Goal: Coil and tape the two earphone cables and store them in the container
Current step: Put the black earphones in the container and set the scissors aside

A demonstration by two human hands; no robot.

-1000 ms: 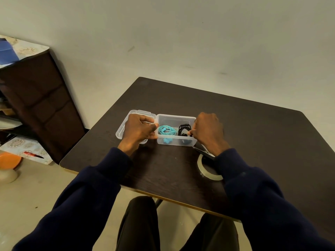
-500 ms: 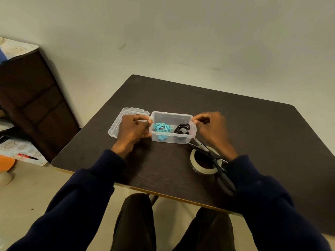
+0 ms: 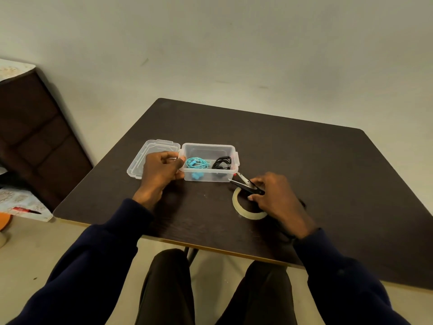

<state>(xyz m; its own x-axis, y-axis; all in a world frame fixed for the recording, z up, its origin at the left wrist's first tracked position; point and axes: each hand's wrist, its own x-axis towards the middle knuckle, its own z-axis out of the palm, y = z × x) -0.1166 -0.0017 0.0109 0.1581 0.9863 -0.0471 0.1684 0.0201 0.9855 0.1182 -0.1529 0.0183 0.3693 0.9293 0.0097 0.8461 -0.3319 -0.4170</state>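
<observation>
Dark counter (image 3: 304, 160): our left grip (image 3: 161, 174) clasps the container (image 3: 208, 146) with both coiled earphones (image 3: 196, 163) inside; right grip (image 3: 276, 198) grasps scissors (image 3: 246, 185) over the tape roll (image 3: 236, 204)

- Your container (image 3: 209, 150) and its lid (image 3: 143, 160) are clear, glossy plastic.
- The table (image 3: 304, 160) you work on looks like dark, matt wood grain.
- Your scissors (image 3: 246, 185) show shiny metal blades.
- The tape roll (image 3: 236, 202) looks translucent and smooth.
</observation>
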